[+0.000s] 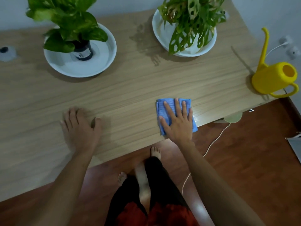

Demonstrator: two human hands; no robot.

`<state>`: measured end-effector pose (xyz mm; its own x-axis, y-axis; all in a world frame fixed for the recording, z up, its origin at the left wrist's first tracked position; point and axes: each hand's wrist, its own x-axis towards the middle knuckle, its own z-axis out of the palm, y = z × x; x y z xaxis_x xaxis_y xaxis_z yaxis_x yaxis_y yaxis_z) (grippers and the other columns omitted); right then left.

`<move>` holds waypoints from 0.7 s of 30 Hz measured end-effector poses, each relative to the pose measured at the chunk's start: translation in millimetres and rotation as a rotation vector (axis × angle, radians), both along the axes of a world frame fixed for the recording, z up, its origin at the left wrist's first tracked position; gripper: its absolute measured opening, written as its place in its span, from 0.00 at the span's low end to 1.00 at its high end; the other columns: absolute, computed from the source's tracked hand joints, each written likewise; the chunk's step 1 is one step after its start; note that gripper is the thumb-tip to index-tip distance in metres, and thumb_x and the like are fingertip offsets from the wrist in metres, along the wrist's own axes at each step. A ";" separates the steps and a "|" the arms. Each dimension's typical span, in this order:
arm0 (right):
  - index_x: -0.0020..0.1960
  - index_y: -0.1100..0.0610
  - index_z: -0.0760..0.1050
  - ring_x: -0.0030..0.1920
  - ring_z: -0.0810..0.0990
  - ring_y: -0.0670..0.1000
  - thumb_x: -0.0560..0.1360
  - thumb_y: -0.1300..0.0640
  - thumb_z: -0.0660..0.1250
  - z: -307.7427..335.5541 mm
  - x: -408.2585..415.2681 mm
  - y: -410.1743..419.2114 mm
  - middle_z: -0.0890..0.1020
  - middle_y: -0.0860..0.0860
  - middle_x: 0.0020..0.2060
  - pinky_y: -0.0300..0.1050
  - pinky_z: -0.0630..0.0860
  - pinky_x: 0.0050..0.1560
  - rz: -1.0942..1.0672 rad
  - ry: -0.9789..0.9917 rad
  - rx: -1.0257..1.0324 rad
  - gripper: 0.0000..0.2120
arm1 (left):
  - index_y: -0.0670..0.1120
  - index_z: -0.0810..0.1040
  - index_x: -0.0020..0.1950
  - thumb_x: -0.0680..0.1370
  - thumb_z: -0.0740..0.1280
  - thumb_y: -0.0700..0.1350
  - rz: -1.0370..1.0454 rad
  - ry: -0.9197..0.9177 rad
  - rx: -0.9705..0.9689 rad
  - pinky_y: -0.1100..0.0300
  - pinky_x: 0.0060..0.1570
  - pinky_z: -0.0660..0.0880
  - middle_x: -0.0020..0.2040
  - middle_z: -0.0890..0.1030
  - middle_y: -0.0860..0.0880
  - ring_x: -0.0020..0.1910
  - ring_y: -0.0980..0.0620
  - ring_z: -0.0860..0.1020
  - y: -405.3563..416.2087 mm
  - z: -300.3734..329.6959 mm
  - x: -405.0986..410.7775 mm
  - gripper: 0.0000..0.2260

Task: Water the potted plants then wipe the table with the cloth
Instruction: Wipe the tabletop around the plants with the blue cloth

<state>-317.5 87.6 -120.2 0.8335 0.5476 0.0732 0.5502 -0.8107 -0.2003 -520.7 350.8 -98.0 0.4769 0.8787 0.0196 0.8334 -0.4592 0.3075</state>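
A folded blue cloth (164,106) lies near the front edge of the wooden table (130,88). My right hand (178,121) presses flat on it with fingers spread. My left hand (79,126) rests on the bare tabletop to the left, fingers apart and holding nothing. Two potted plants stand at the back, each in a white dish: a broad-leaved one (70,22) at the left and one with holed leaves (192,18) at the right. A yellow watering can (273,79) sits at the table's right end.
A white dish (68,66) holds the left plant, another white dish (158,28) the right one. A grey cable port (7,53) is set in the table's far left. A white cable (213,142) trails over the brown floor. My legs and bare feet stand by the table's front edge.
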 end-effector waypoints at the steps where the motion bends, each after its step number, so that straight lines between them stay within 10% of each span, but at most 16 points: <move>1: 0.80 0.40 0.63 0.81 0.59 0.60 0.80 0.33 0.55 0.3 14.0 -10.4 0.62 0.53 0.82 0.65 0.54 0.79 -0.020 0.001 -0.014 0.30 | 0.38 0.69 0.74 0.73 0.59 0.57 -0.025 -0.006 -0.009 0.40 0.78 0.49 0.77 0.66 0.38 0.79 0.37 0.58 -4.0 3.0 14.7 0.34; 21: 0.83 0.38 0.48 0.84 0.43 0.60 0.80 0.31 0.43 21.0 233.6 -0.7 0.47 0.52 0.85 0.64 0.39 0.81 -0.137 0.210 -0.136 0.33 | 0.37 0.55 0.81 0.79 0.52 0.60 -0.085 0.150 0.053 0.39 0.79 0.45 0.82 0.55 0.39 0.82 0.39 0.51 -25.4 -16.0 102.1 0.37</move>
<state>-83.9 86.9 -99.2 0.8895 0.4219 -0.1753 0.3917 -0.9017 -0.1830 -418.6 325.4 -114.0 0.5501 0.8350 -0.0121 0.8259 -0.5419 0.1558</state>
